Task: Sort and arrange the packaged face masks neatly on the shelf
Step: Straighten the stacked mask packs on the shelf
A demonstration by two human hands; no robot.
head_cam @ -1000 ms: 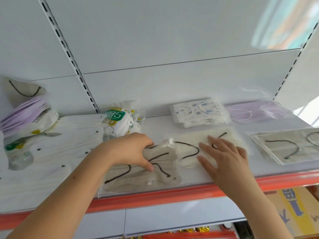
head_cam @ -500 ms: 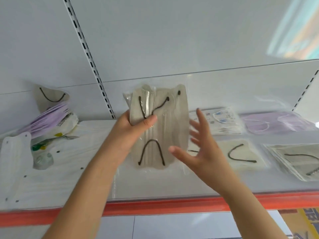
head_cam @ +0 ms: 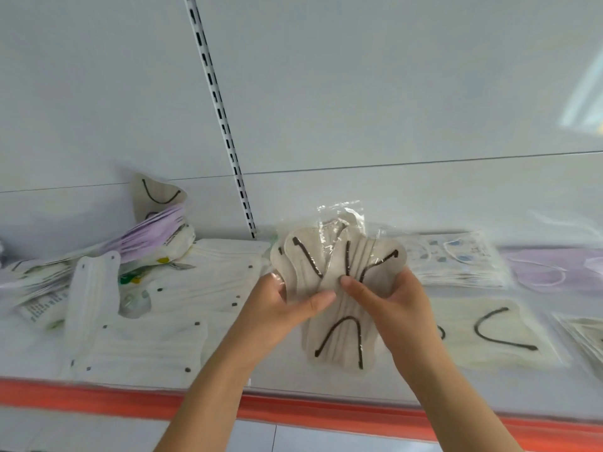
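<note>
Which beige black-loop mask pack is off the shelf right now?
The beige pack gripped by the left hand and right hand; the other beige pack lies flat at right.

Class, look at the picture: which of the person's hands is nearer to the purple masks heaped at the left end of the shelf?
Left. The left hand grips the beige mask packets on the side toward the purple masks; the right hand is farther right.

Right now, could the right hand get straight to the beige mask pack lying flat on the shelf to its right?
Probably not yet. The right hand grips the held beige packs together with the left hand. The path to the flat beige pack looks open, once it lets go.
</note>
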